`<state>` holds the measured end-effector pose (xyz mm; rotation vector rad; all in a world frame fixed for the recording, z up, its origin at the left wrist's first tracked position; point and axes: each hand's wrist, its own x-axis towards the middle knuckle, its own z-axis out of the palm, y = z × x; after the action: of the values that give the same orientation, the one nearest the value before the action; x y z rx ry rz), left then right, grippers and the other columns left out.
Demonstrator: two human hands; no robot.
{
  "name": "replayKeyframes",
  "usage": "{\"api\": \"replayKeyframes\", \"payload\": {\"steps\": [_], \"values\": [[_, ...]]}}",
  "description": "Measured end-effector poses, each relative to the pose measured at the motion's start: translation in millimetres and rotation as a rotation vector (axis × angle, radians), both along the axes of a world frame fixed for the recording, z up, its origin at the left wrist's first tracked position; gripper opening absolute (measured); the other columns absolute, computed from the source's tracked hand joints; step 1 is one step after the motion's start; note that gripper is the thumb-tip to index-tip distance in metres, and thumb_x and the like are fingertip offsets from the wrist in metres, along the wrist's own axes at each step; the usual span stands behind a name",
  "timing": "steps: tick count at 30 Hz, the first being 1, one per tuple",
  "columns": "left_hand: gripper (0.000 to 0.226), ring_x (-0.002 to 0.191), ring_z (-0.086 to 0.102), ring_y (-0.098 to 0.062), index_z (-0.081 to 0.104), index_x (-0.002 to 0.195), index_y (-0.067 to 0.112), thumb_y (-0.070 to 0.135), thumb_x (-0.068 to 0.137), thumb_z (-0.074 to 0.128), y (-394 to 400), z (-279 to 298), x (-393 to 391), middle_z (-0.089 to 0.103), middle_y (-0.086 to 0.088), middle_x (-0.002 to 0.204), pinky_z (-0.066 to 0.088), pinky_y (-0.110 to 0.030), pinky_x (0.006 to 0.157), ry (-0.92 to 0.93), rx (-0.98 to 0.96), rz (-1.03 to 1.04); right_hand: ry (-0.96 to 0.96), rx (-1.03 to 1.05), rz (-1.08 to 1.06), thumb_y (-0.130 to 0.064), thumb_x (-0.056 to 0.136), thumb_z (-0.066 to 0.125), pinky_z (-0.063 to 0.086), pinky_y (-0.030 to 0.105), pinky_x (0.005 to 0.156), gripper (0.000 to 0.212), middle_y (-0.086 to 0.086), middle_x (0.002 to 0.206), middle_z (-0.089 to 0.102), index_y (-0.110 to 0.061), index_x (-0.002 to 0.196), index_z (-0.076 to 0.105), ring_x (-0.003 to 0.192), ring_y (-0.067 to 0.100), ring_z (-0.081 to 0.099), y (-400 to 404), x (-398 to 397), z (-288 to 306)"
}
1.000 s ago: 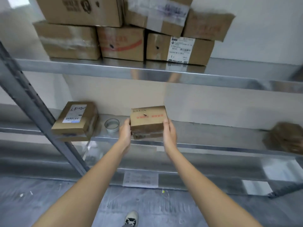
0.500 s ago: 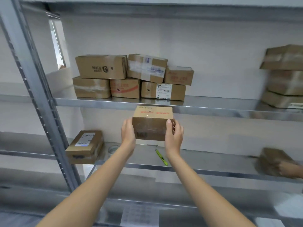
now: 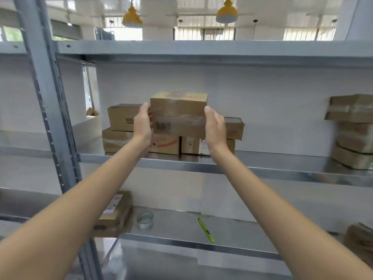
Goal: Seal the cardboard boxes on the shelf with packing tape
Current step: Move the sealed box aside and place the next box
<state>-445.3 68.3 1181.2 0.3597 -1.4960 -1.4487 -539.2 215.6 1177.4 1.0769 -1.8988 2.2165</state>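
A small brown cardboard box (image 3: 178, 113), with clear packing tape already shining across its front face, is held up in the air between both hands, level with the stack of brown cardboard boxes (image 3: 125, 128) on the middle metal shelf (image 3: 282, 168). The left hand (image 3: 143, 126) presses flat against the box's left side and the right hand (image 3: 215, 126) against its right side, fingers fairly straight, so the grip is a two-sided squeeze on the box rather than a curl around it; this likely keeps the taped face towards the person and leaves the bottom free for setting down on the stack. By the look of it, this box is sealed and is being put away with the others. On the lower shelf lie a roll of clear packing tape (image 3: 145, 220), a slim yellow-green utility knife (image 3: 205, 230) and a flat brown box with a white label (image 3: 114, 214), kept handy, I judge, for the next sealing. Red print runs along the held box's top edge and dark print sits low on its front, both too blurred to read.
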Motion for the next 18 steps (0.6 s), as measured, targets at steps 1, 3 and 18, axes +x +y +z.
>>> {"api": "replayKeyframes", "payload": {"steps": [1,3,18], "values": [[0.046,0.09,0.057,-0.01,0.062,0.114,0.016,0.039,0.105,0.024,-11.6,13.7,3.2,0.064,0.002,0.099,0.045,-0.021,0.07,-0.002,-0.034,0.001,0.004,0.008,0.039,-0.041,0.101,0.036,0.032,0.033,0.106,0.035,-0.001,0.131,0.045,-0.026,0.124,0.059,0.119,0.008,0.039,-9.4,0.6,10.8],[0.05,0.093,0.055,-0.01,0.06,0.116,0.016,0.041,0.105,0.019,-34.2,36.9,8.5,0.062,0.002,0.102,0.043,-0.023,0.074,-0.025,-0.069,0.0,0.005,0.045,0.098,-0.043,0.1,0.036,0.032,0.039,0.109,0.034,0.0,0.133,0.046,-0.028,0.121,0.058,0.123,0.013,0.041,-33.0,0.5,29.4],[0.037,0.095,0.053,-0.006,0.057,0.09,0.029,0.04,0.104,0.025,-159.3,92.7,-16.9,0.06,0.009,0.099,0.044,-0.022,0.086,-0.058,-0.146,-0.092,-0.037,0.159,0.016,-0.033,0.103,0.026,0.029,0.037,0.111,0.048,0.009,0.148,0.039,-0.011,0.143,0.038,0.135,0.025,0.036,-160.4,-16.1,104.9]]}}
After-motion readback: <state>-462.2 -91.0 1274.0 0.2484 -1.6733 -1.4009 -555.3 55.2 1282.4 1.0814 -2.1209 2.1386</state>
